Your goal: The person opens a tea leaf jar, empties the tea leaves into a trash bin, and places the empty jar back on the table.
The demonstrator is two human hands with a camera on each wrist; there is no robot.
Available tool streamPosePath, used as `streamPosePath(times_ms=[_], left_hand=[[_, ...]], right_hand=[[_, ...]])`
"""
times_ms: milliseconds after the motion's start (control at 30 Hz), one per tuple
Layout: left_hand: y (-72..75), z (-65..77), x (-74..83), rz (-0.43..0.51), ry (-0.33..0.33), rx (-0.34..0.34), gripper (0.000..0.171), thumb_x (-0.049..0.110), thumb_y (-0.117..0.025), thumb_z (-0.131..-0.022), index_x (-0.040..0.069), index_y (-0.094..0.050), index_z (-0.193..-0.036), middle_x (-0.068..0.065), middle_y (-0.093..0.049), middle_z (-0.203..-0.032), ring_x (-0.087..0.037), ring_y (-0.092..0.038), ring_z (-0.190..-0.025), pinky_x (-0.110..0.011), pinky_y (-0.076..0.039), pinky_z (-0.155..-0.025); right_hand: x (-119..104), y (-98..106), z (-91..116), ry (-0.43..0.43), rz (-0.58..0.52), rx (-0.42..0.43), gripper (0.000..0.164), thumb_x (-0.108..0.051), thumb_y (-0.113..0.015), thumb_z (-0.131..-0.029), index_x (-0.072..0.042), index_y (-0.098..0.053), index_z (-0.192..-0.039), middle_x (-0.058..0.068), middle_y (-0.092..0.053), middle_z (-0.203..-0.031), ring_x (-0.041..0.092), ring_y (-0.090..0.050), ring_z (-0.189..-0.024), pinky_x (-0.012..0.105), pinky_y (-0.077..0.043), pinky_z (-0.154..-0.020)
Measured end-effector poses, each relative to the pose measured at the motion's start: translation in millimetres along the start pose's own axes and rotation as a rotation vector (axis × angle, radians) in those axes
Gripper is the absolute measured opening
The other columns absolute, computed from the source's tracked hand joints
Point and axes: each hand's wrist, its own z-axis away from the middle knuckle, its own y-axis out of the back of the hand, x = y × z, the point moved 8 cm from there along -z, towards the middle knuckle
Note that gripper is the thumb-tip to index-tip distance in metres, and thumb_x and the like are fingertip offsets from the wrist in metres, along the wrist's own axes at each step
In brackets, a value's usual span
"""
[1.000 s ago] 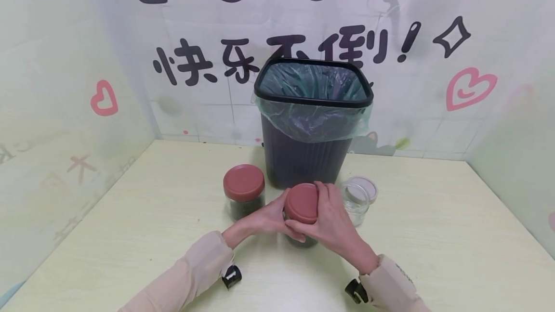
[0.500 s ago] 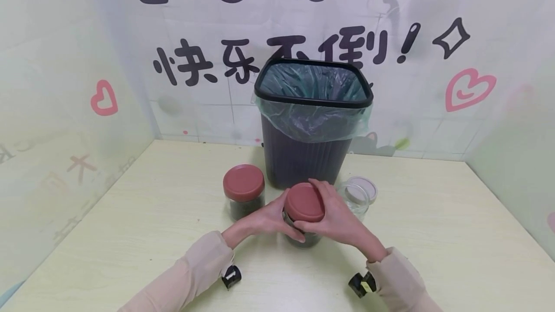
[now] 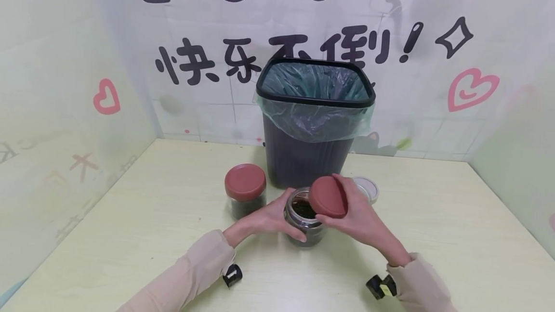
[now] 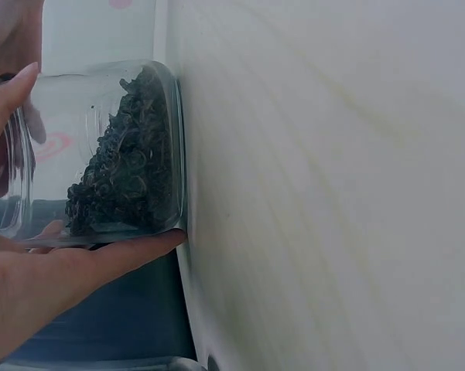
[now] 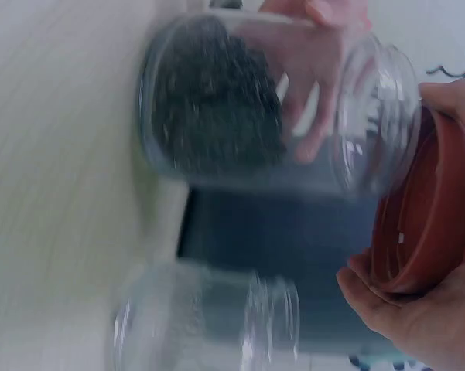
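A clear glass jar (image 3: pixel 307 231) stands on the table, part filled with dark curled dried leaves (image 4: pixel 128 166) that look like tea. My left hand (image 3: pixel 270 218) grips this jar around its side, thumb across the front. The red-brown screw lid (image 3: pixel 328 197) is off the jar, tilted, just right of and above the mouth. My right hand (image 3: pixel 357 215) holds the lid by its edge, fingers at the far side and thumb at the near side. In the right wrist view the lid's hollow underside (image 5: pixel 418 209) faces the jar mouth.
A second jar with a red-brown lid (image 3: pixel 245 182) stands to the left. Behind is a dark trash bin (image 3: pixel 308 158) lined with a green bag. An open glass jar (image 5: pixel 209 317) stands on the right, mostly hidden in the head view, with a pale lid (image 3: pixel 367 188) behind it.
My right hand has turned the lid, lifted it off the jar and carried it right, showing the dark leaves inside. My left hand has stayed on the jar.
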Motion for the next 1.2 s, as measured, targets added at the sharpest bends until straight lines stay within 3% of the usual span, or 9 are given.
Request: streamPosePath(times_ms=[300, 533, 800, 1000, 1200], left_hand=[[0.3, 0.2, -1.9, -0.015, 0.043, 0.038, 0.089, 0.006, -0.085, -0.061, 0.003, -0.033, -0.133, -0.012, -0.046, -0.130, -0.024, -0.044, -0.122, -0.044, -0.032, -0.107], [-0.9, 0.1, -1.5, -0.010, 0.044, 0.036, 0.089, 0.006, -0.085, -0.061, 0.003, -0.033, -0.133, -0.012, -0.045, -0.130, -0.024, -0.043, -0.122, -0.043, -0.031, -0.108], [1.5, 0.0, -1.5, -0.016, 0.044, 0.043, 0.089, 0.006, -0.085, -0.061, 0.002, -0.033, -0.133, -0.012, -0.045, -0.130, -0.025, -0.044, -0.121, -0.043, -0.032, -0.107], [0.1, 0.7, -3.0, 0.004, 0.053, 0.045, 0.090, 0.006, -0.085, -0.061, 0.002, -0.033, -0.134, -0.012, -0.044, -0.130, -0.024, -0.043, -0.122, -0.044, -0.032, -0.108], [0.5, 2.2, -2.9, 0.004, 0.037, 0.025, 0.093, 0.008, -0.085, -0.062, 0.003, -0.031, -0.137, -0.010, -0.043, -0.133, -0.023, -0.042, -0.123, -0.042, -0.031, -0.108]], right_hand=[[29.6, 30.2, 28.0, -0.153, 0.123, 0.037, 0.080, -0.030, -0.082, -0.068, 0.004, -0.041, -0.128, 0.020, -0.055, -0.114, 0.031, -0.056, -0.096, 0.038, -0.051, -0.072], [33.7, 36.5, 53.9, -0.105, 0.257, 0.050, 0.078, -0.030, -0.085, -0.062, 0.008, -0.046, -0.117, 0.015, -0.054, -0.100, 0.022, -0.053, -0.085, 0.031, -0.049, -0.063], [59.7, 8.1, 61.7, -0.285, 0.237, -0.135, 0.079, -0.035, -0.085, -0.062, 0.013, -0.048, -0.112, 0.013, -0.054, -0.093, 0.020, -0.052, -0.080, 0.029, -0.047, -0.063], [63.1, -11.8, 58.3, -0.284, 0.243, -0.143, 0.080, -0.034, -0.088, -0.057, 0.015, -0.049, -0.106, 0.014, -0.052, -0.087, 0.021, -0.049, -0.077, 0.032, -0.046, -0.064], [57.9, -18.9, 52.5, -0.243, 0.331, -0.126, 0.076, -0.033, -0.089, -0.053, 0.015, -0.049, -0.097, 0.015, -0.048, -0.083, 0.025, -0.046, -0.076, 0.035, -0.045, -0.065]])
